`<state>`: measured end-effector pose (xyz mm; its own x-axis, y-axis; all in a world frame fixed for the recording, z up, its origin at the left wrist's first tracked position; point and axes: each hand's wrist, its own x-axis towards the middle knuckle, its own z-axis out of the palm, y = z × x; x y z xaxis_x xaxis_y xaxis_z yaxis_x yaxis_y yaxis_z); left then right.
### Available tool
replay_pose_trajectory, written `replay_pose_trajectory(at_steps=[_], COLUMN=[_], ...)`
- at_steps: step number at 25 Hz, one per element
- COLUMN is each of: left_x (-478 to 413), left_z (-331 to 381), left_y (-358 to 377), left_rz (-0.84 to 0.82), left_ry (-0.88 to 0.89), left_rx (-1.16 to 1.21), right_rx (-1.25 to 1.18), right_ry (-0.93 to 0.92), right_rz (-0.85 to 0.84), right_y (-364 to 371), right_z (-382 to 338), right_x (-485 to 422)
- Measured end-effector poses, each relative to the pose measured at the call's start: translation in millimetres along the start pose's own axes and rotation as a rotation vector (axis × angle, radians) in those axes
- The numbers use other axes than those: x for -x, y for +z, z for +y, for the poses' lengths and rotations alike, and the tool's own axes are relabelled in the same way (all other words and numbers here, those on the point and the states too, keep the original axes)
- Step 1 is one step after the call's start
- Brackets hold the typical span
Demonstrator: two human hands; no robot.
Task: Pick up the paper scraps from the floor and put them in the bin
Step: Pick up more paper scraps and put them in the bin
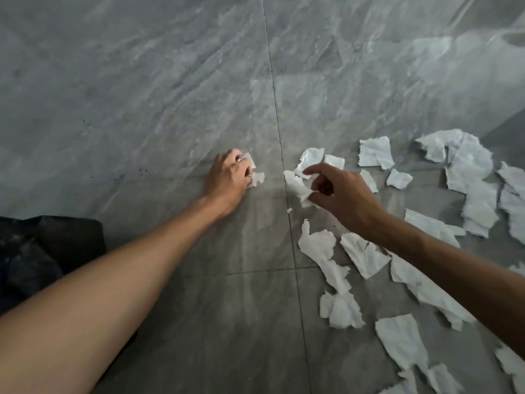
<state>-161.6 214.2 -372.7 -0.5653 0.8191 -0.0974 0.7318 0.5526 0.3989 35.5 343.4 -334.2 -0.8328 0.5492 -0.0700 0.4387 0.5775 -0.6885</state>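
Several torn white paper scraps (366, 253) lie scattered over the grey tiled floor, mostly on the right side. My left hand (227, 180) is curled low over the floor, its fingers closed on small white scraps (257, 177) that stick out past the fingertips. My right hand (341, 194) reaches in from the right and pinches a long crumpled paper scrap (298, 187) between thumb and forefinger. A dark bin with a black bag (42, 251) sits at the left edge, partly hidden behind my left forearm.
The floor is grey marble-look tile (142, 95) with a grout line running down the middle. More large scraps (468, 177) pile up at the far right, and others (400, 339) lie near the bottom right under my right forearm.
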Motion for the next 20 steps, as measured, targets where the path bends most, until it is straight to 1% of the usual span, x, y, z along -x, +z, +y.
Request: replay_pose_trajectory(at_steps=[3,4,6,7,8,10,13,15,17,20], left_x=[9.4,13.7,25.5,32.3,38.4,48.6,52.8,49.5,45.1,39.3], left_z=[1.7,2.9,6.5,9.4,12.9,20.6,38.0,50.9,61.5,69.6], left_y=[2.5,1.4,-1.6,-3.4,-5.3,-9.1,-7.5,-2.9,3.6,14.2], left_rz=[0.017,0.011,0.023,0.036,0.039,-0.003,-0.081,-0.105,-0.153,-0.228], left_ry=[-0.011,-0.03,-0.072,-0.087,-0.09,-0.052,0.095,0.154,0.175,0.21], left_rx=[0.08,0.108,0.183,0.22,0.256,0.298,0.239,0.19,0.147,0.047], right_rx=[-0.056,-0.033,0.057,0.061,0.025,-0.122,-0.328,-0.438,-0.469,-0.449], right_ry=[0.015,0.038,0.104,0.149,0.203,0.312,0.388,0.426,0.458,0.493], right_rz=[0.042,0.052,0.012,-0.013,-0.02,0.032,0.176,0.242,0.249,0.24], right_y=[-11.6,-12.0,-7.7,-4.5,-2.3,-3.3,-17.1,-26.3,-31.2,-33.4], right_z=[-8.8,-9.4,-9.1,-7.4,-6.1,-5.3,-2.9,-0.3,4.0,13.5], right_x=[-8.9,-12.0,-14.4,-13.5,-11.6,-6.2,4.9,17.6,35.0,59.6])
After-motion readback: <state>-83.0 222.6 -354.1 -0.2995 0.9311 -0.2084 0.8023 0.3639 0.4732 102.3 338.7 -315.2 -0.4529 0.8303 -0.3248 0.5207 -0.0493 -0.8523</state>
